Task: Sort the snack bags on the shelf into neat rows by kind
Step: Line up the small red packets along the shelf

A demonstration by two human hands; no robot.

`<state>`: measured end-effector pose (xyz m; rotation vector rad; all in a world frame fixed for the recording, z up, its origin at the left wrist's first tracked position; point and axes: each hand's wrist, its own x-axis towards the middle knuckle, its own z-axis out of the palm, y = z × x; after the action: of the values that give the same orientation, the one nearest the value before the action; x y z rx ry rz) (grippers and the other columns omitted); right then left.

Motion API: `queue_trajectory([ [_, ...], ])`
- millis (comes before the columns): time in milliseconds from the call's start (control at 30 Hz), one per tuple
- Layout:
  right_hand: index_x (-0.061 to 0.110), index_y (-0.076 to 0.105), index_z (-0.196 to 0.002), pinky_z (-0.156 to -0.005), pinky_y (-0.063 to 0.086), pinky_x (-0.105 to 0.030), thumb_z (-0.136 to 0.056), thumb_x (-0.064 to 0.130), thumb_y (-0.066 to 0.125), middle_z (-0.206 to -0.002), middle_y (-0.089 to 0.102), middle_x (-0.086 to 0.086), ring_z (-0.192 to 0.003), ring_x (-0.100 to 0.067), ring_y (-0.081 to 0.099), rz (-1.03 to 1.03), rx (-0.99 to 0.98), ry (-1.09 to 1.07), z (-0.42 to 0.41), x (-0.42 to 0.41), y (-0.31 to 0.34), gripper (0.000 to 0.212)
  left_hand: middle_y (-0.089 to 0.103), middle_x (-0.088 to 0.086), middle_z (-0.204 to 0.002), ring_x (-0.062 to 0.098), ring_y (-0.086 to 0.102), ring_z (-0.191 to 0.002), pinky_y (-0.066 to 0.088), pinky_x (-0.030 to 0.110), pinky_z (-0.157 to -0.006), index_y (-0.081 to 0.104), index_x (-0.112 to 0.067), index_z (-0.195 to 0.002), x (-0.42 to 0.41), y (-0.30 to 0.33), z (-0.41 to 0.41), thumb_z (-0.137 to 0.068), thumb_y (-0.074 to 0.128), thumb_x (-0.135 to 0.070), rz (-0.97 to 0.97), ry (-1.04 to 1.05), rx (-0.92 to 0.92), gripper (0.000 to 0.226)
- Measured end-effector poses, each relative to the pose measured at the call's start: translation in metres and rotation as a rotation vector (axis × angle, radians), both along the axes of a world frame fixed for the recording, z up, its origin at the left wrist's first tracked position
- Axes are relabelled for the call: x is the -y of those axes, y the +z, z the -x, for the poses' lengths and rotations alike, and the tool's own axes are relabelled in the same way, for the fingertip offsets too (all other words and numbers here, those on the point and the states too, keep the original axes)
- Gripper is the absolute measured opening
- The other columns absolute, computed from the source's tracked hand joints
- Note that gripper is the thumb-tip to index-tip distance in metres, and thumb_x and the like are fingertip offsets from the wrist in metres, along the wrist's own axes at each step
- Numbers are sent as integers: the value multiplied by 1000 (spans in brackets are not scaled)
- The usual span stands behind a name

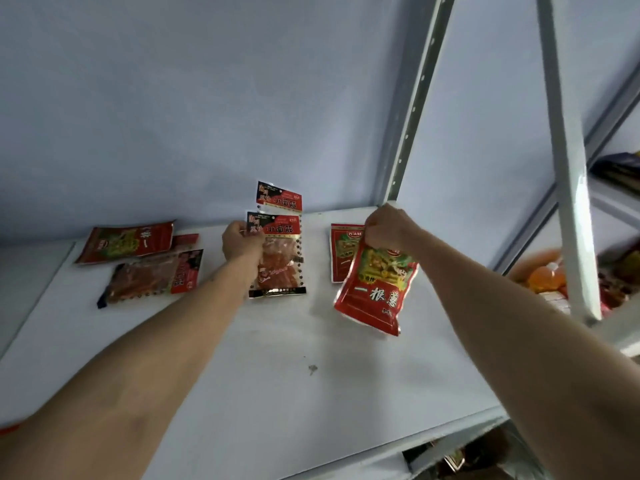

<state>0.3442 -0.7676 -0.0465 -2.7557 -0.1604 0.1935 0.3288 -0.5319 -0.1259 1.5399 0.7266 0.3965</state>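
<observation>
Currently left hand (242,241) pinches clear gluten-strip bag (277,258) at its header, right hand (384,227) pinches red scallion-snack pouch (375,289) by top seal; both look light, floppy, slick.

Two bare forearms show, with no sleeve reaching as far as the visible parts. The left forearm (121,375) is uncovered from the lower left edge up to the wrist; no watch, band or bracelet sits on that wrist. The right forearm (519,327) is likewise uncovered, its wrist unadorned. The left hand (240,242) wears no glove, and no ring can be made out on it. The right hand (386,226) is also ungloved; its fingers are too blurred to tell about rings.
</observation>
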Motion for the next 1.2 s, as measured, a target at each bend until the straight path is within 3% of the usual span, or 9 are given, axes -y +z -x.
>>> queue_trajectory([
  [133,23,41,-138,-108,30,-46,-81,22,71,-140,49,-3,-132,-27,41,-30,218,-39,5,-12,-37,65,66,8,-111,27,66,-96,56,48,-87,58,-16,-108,0,-3,-4,-85,69,-4,5,-16,-10,28],
  [300,18,25,-143,-107,31,-52,-75,60,68,-146,31,-18,-135,-39,30,13,1,-341,21,-4,-77,91,64,8,-115,21,63,-87,57,41,-84,55,-11,-118,2,-8,-9,-86,67,-3,6,-28,11,35],
  [400,17,21,-144,-106,31,-50,-71,69,67,-141,33,-18,-132,-39,32,-16,-66,-371,31,-7,-97,100,62,7,-114,18,61,-85,56,35,-79,51,-11,-119,8,-12,-14,-88,66,-6,-4,-22,4,35],
  [600,20,24,-145,-115,25,-49,-68,63,74,-148,31,-10,-140,-30,24,-94,86,-108,19,-9,-108,101,53,4,-111,18,56,-97,46,27,-80,40,-12,-127,14,-22,-23,-92,63,-11,25,-33,-17,42],
  [733,28,18,-150,-117,5,-54,-75,76,55,-161,1,-11,-148,-37,-4,-21,100,-189,13,-10,-111,97,64,8,-117,25,62,-106,51,34,-84,57,-9,-120,13,-30,-38,-95,60,-19,-64,-72,-58,28],
  [900,41,18,-148,-115,13,-54,-90,65,39,-159,6,-8,-145,-39,8,14,72,-185,19,-23,-119,66,62,11,-121,28,61,-107,50,35,-83,53,-8,-121,13,-33,-49,-98,54,-21,-209,-88,-128,27],
  [1000,40,23,-146,-109,23,-52,-91,62,40,-152,19,-7,-136,-38,23,105,85,-130,17,-19,-118,61,60,13,-124,30,60,-110,49,37,-88,50,-6,-123,14,-33,-51,-97,54,-21,-301,-130,-151,30],
  [1067,40,24,-146,-109,23,-52,-91,63,41,-152,21,-8,-136,-38,24,144,84,-116,15,-16,-115,62,57,13,-124,30,58,-113,49,36,-88,47,-4,-126,13,-35,-50,-97,53,-22,-401,-195,-171,35],
  [1200,41,22,-148,-114,1,-62,-90,68,38,-162,0,-7,-147,-40,-5,100,123,-122,21,-20,-110,67,51,17,-128,35,49,-120,48,42,-93,42,-3,-129,10,-35,-43,-92,55,-34,-634,-341,-264,50],
])
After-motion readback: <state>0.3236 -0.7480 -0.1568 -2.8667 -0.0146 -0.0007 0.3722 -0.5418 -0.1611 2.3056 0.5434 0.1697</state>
